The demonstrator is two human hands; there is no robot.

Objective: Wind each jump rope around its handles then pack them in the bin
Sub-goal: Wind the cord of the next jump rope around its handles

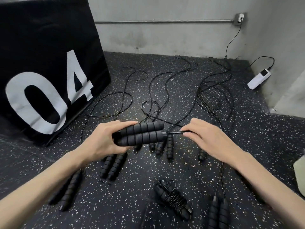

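Observation:
My left hand [103, 141] grips a pair of black ribbed foam handles [140, 133], held side by side and pointing right. My right hand [206, 138] pinches the thin black cord [175, 133] where it leaves the lower handle. One jump rope [173, 197] lies wound around its handles on the floor near me. Several more handle pairs lie around: one pair [113, 164] under my left wrist, one [69, 190] at the left, one [217, 212] at the lower right, others [165, 146] below the held pair. Their loose cords [206, 96] sprawl toward the wall.
A big black box [41, 63] marked "04" stands at the left. A white power bank [259, 78] with its cable lies by the right wall. A pale container edge [300, 171] shows at the far right. The floor is dark speckled rubber.

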